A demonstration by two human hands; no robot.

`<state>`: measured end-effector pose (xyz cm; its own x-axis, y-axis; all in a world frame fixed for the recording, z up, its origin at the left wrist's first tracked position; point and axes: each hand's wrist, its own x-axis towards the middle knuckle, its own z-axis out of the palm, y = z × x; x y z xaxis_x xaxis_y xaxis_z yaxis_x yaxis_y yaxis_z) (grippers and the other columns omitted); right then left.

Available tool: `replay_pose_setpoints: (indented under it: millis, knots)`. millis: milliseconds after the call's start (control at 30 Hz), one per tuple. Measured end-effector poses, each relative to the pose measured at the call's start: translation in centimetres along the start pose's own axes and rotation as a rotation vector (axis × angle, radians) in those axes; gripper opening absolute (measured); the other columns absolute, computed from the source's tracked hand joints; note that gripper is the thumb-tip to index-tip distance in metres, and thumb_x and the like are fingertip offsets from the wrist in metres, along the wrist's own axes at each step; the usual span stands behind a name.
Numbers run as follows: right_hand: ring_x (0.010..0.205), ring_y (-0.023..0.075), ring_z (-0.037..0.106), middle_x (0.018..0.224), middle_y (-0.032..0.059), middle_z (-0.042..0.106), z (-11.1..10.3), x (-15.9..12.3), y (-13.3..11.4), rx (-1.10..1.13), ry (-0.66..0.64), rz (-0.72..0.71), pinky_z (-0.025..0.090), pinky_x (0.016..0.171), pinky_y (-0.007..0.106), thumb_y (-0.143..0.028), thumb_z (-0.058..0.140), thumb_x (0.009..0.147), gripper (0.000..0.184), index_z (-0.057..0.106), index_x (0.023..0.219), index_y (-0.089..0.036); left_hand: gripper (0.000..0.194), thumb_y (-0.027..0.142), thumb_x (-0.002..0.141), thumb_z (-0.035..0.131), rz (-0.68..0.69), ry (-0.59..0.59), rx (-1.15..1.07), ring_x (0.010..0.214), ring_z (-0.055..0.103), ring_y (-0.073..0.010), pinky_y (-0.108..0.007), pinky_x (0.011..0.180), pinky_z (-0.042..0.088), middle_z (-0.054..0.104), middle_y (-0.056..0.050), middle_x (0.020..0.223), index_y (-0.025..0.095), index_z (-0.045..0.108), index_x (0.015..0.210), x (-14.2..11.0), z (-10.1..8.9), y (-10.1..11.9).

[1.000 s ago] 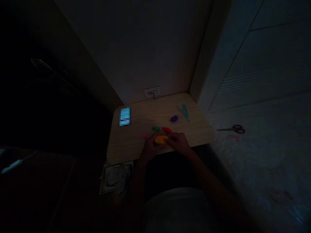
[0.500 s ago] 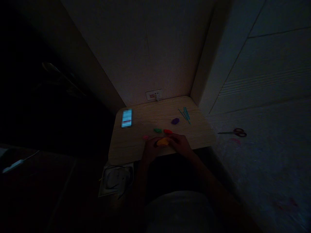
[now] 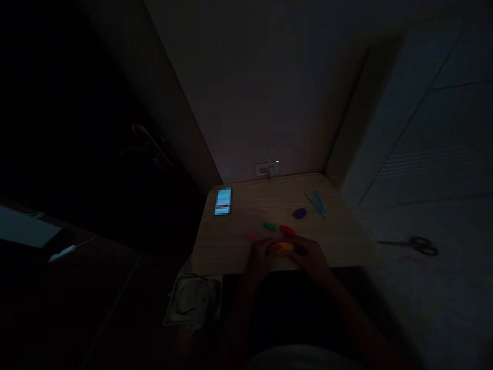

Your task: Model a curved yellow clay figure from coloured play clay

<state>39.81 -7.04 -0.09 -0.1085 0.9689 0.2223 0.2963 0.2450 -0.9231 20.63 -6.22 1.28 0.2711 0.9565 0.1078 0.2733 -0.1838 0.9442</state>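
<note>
Dimly lit, a small wooden table (image 3: 231, 246) stands in a corner, seen from above; at far left a pale cable (image 3: 73, 248) lies on the dark floor, and a coiled cord (image 3: 194, 300) sits below the table's near left edge; on the table's left side a phone (image 3: 223, 201) glows blue, screen up; a wall socket (image 3: 265, 168) sits just behind the table's far edge; near the middle lie a pink lump (image 3: 251, 236), a green lump (image 3: 269, 226) and a red lump (image 3: 287, 230) in a loose row, with a purple lump (image 3: 299, 213) beyond them; at the near edge the left hand (image 3: 261, 255) and right hand (image 3: 311, 255) meet, both curled around an orange lump (image 3: 285, 247) gripped between their fingers, just in front of the red lump; teal sticks (image 3: 316, 204) lie near the table's far right corner; well apart on the floor to the right, scissors (image 3: 418, 245) lie flat.
</note>
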Motion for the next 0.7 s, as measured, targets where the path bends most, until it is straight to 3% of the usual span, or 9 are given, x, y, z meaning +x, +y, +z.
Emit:
replay_pose_setpoints:
  millis: [100,167,333,500,633,700]
  knots:
    - [0.088,0.0287,0.076,0.102,0.0107,0.082,0.0,0.1,0.4,0.045,0.051,0.041,0.061,0.08,0.041,-0.046,0.077,0.082,0.032,0.082,0.102,-0.021,0.04,0.037,0.087,0.074,0.039,-0.001,-0.045,0.102,0.071,-0.0248,-0.035,0.091,0.055,0.076,-0.011,0.117,0.018,0.07,0.122,0.0,0.1,-0.2]
    - [0.084,0.0277,0.076,0.1,0.0108,0.082,-0.1,0.2,0.6,0.074,0.061,0.077,0.061,0.076,0.039,-0.045,0.075,0.083,0.032,0.081,0.102,-0.02,0.043,0.033,0.084,0.078,0.07,-0.008,-0.023,0.108,0.07,-0.0259,-0.037,0.096,0.054,0.075,-0.012,0.122,0.019,0.069,0.123,0.1,0.1,-0.6]
    - [0.076,0.0262,0.076,0.092,0.0104,0.082,-0.4,-0.1,0.4,0.038,0.05,0.108,0.06,0.069,0.036,-0.047,0.07,0.086,0.033,0.081,0.101,-0.019,0.031,0.033,0.084,0.077,0.058,-0.02,0.031,0.1,0.07,-0.0251,-0.036,0.09,0.054,0.077,-0.01,0.11,0.018,0.074,0.111,0.1,0.2,-0.9]
    - [0.087,0.0303,0.077,0.103,0.0106,0.082,-0.9,-0.2,0.4,-0.029,0.031,0.083,0.062,0.079,0.042,-0.051,0.071,0.086,0.035,0.081,0.104,-0.023,0.027,0.03,0.082,0.079,0.031,-0.002,-0.001,0.094,0.069,-0.0234,-0.034,0.086,0.054,0.077,-0.008,0.105,0.017,0.075,0.105,-0.2,0.5,-0.2]
    - [0.098,0.0339,0.077,0.114,0.0112,0.08,-0.9,-0.2,1.0,-0.01,-0.003,0.041,0.062,0.089,0.047,-0.05,0.079,0.077,0.04,0.08,0.108,-0.024,0.026,0.033,0.081,0.079,-0.032,0.04,-0.016,0.091,0.07,-0.0233,-0.033,0.082,0.053,0.078,-0.008,0.102,0.017,0.077,0.103,-0.6,0.7,-0.2]
    - [0.094,0.034,0.078,0.109,0.0105,0.081,-0.8,-0.3,1.2,-0.05,-0.004,0.046,0.063,0.088,0.048,-0.05,0.077,0.079,0.036,0.081,0.105,-0.026,0.026,0.034,0.081,0.079,-0.05,0.038,-0.013,0.089,0.07,-0.0233,-0.033,0.081,0.053,0.079,-0.008,0.1,0.018,0.078,0.101,-0.6,0.7,-0.6]
